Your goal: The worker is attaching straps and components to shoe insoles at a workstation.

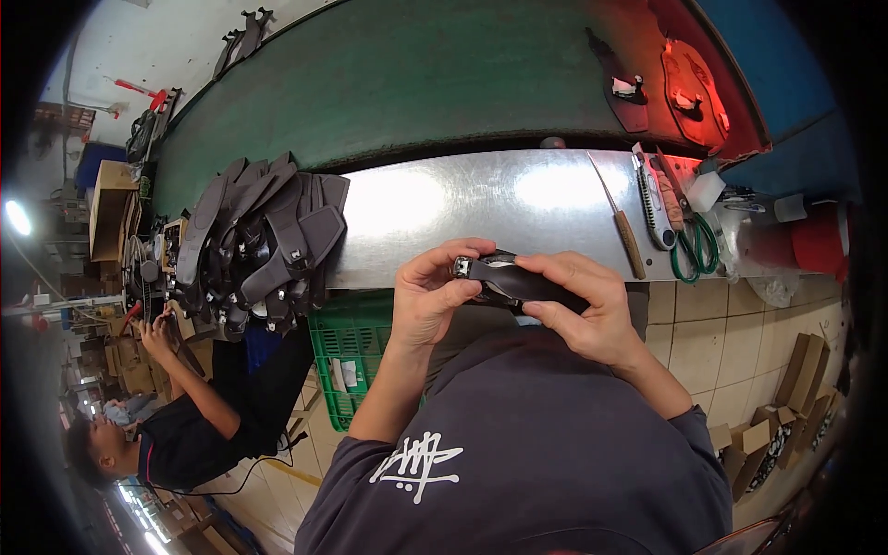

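Observation:
Close in front of my body, both hands hold a black strap piece [511, 281] with a silver buckle at its left end. My left hand [427, 296] pinches the buckle end between thumb and fingers. Around the right part of the strap, my right hand [592, 298] is closed, thumb below and fingers above. The lower side of the piece is hidden. On the left of the shiny metal table [444, 199] lies a heap of dark grey strapped pieces [264, 231] with small buckles.
Beyond the table runs a green belt [398, 83]; two sole-shaped pieces [689, 92] lie under red light. At right are a wooden-handled awl [622, 222], a utility knife [653, 199] and green-handled scissors [694, 250]. A green crate [347, 347] stands below; a co-worker [185, 425] works at left.

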`<state>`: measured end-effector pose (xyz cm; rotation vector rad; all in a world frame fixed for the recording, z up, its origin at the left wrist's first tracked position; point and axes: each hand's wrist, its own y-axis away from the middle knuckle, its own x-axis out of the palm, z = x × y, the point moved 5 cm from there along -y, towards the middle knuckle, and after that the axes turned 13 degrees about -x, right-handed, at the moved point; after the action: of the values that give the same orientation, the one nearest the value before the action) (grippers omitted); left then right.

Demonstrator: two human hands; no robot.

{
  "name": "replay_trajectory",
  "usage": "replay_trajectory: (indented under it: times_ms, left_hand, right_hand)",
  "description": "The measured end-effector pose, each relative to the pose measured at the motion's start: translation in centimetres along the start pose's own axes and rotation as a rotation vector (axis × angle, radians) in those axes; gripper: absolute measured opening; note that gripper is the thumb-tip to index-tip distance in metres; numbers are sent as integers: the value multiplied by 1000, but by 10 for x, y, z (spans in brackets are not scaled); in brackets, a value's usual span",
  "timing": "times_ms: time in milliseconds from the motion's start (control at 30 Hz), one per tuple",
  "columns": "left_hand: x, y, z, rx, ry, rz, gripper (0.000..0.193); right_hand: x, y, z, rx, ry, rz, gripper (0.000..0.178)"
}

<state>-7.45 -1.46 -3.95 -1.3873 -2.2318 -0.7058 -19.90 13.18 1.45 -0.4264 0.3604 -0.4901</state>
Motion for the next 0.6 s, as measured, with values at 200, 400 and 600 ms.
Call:
replay_trajectory:
  times_ms: [200, 400, 600]
  left_hand:
    - [4, 0, -6, 98, -159, 16, 34]
    - [6, 1, -6, 142, -251, 53, 36]
    - [0, 2, -7, 178, -327, 52, 38]
  right_hand:
    - [-3, -4, 6, -35, 52, 27, 39]
    - [-3, -6, 7, -45, 124, 122, 40]
    - [-3, -8, 9, -41, 332, 254, 51]
